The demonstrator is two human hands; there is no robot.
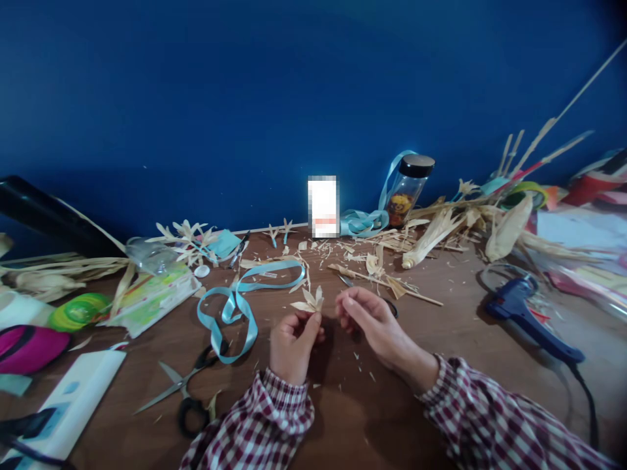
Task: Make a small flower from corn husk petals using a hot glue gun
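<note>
Near the middle of the brown table, my left hand (296,339) pinches a small pale husk flower (312,300) at its base, petals pointing up. Just to the right, my right hand (365,320) is raised with its fingers closed together; whatever lies between the fingertips is too small to make out. The two hands are apart. A light blue ribbon (251,326) lies in loops left of the flower. Open scissors (182,385) with black handles rest left of my left wrist. Behind my right hand, a second tool (345,281) is partly hidden.
A blue glue gun (536,323) lies at right, its cord running forward. Dried husks (431,238) and a lidded jar (404,192) stand at the back. Husk flowers (186,235) lie back left. A white power strip (73,405) is at front left. Husk scraps litter the table (431,333).
</note>
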